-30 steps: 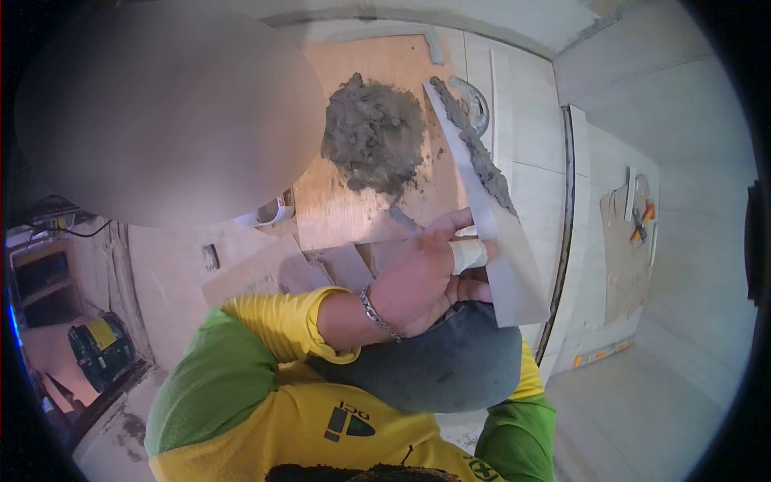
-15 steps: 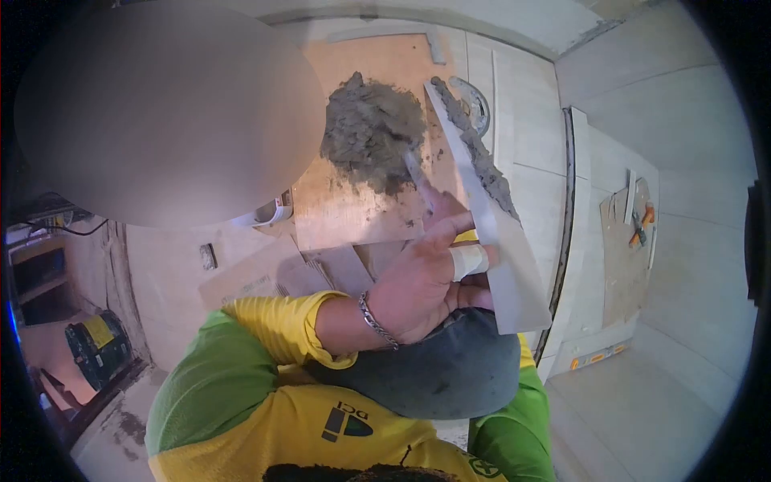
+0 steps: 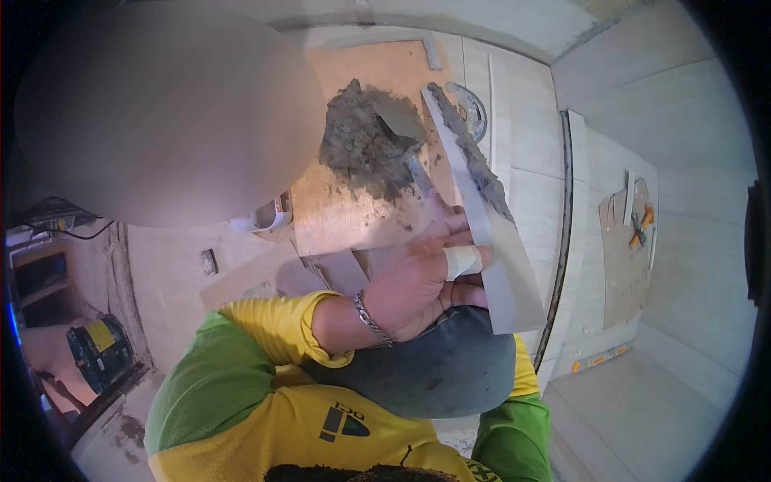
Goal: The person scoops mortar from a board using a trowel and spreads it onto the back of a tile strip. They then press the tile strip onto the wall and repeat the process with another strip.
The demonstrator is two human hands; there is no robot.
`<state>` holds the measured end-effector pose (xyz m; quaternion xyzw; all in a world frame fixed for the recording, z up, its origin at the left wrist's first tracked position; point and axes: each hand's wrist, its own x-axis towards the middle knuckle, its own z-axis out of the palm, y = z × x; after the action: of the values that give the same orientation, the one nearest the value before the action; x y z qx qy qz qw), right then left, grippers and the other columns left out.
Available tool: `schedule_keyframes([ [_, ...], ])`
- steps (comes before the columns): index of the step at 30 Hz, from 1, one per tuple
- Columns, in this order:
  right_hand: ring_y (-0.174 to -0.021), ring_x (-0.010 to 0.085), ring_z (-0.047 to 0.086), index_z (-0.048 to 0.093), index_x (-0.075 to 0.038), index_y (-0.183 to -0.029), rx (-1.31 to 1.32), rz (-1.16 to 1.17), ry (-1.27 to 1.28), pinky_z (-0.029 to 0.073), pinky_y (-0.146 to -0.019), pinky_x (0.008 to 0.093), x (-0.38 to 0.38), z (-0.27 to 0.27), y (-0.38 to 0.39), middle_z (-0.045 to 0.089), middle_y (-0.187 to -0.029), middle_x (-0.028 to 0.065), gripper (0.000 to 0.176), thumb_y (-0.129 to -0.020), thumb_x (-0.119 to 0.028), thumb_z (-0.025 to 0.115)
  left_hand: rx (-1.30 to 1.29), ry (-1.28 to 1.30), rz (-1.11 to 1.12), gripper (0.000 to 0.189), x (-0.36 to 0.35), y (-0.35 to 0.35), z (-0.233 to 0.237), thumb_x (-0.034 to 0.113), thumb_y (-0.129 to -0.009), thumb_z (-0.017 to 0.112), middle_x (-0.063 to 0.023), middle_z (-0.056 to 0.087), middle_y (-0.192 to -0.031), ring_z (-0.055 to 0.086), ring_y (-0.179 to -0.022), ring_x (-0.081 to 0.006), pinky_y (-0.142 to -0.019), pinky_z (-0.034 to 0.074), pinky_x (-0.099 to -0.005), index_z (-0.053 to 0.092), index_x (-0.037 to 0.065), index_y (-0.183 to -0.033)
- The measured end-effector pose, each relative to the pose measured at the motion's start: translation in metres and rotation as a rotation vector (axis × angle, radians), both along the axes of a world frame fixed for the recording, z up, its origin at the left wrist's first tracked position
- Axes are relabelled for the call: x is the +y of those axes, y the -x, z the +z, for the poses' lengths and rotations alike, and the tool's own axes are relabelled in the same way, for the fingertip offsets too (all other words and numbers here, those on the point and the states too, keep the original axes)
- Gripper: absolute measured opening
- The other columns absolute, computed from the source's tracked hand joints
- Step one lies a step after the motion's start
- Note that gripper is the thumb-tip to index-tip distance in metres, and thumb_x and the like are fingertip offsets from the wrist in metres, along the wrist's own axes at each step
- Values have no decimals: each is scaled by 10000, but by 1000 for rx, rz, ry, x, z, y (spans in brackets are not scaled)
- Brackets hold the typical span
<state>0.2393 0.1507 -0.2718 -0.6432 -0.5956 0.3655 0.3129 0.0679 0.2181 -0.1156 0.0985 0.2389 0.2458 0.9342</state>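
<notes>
A long pale tile strip (image 3: pixel 507 273) leans at a slant, grey mortar (image 3: pixel 480 165) spread along its upper right side. My left hand (image 3: pixel 418 289), with white tape round a finger and a chain bracelet at the wrist, grips the strip's lower part. Just beyond it, my right hand (image 3: pixel 444 215) is closed around a trowel, partly hidden by my left hand and the strip. The trowel's blade (image 3: pixel 400 120) lies at the right side of a mortar heap (image 3: pixel 353 145) on an orange-brown board (image 3: pixel 345 221).
Cardboard (image 3: pixel 273 277) lies below the board. A curved grey tool (image 3: pixel 471 112) rests behind the strip. Farther right are a cardboard piece (image 3: pixel 622 277), orange-handled pliers (image 3: pixel 642 226) and an orange level (image 3: pixel 601 359). A dark green device (image 3: pixel 100 352) stands at left. A blurred area covers the upper left.
The trowel's blade, hidden in the mortar before, now shows on the heap's right side. The strip and my left hand have shifted slightly left.
</notes>
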Motion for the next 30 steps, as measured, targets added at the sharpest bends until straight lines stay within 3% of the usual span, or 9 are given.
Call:
schedule_keyframes([
  [4, -735, 200, 610, 469, -61, -1355, 297, -96, 52, 499, -640, 310, 4, 5, -5, 640, -882, 124, 571, -815, -43, 650, 2, 30, -17, 396, 1, 1, 2, 55, -896, 552, -77, 591, -1127, 638, -920, -162, -723, 579, -260, 431, -2, -1269],
  [9, -731, 197, 610, 467, -60, -1356, 484, -160, 109, 499, -636, 309, 0, 12, -5, 640, -879, 121, 570, -817, -44, 649, -4, -22, -26, 382, 1, -4, -2, 67, -895, 556, -66, 596, -1095, 636, -887, -145, -700, 572, -251, 451, 13, -1258],
  [24, -721, 187, 608, 461, -57, -1361, 707, -226, 196, 499, -624, 306, -7, 5, 15, 640, -873, 113, 567, -825, -49, 646, -32, -31, 5, 433, -3, -3, -2, 111, -908, 574, -45, 570, -1122, 621, -947, -141, -769, 571, -283, 435, 32, -1310],
  [30, -716, 183, 607, 459, -56, -1362, 786, -264, 235, 498, -619, 304, -17, 6, 15, 640, -870, 110, 566, -828, -50, 644, 15, -3, 19, 353, -2, 0, 2, 63, -904, 540, -57, 587, -1092, 628, -897, -137, -724, 572, -252, 460, 15, -1244],
])
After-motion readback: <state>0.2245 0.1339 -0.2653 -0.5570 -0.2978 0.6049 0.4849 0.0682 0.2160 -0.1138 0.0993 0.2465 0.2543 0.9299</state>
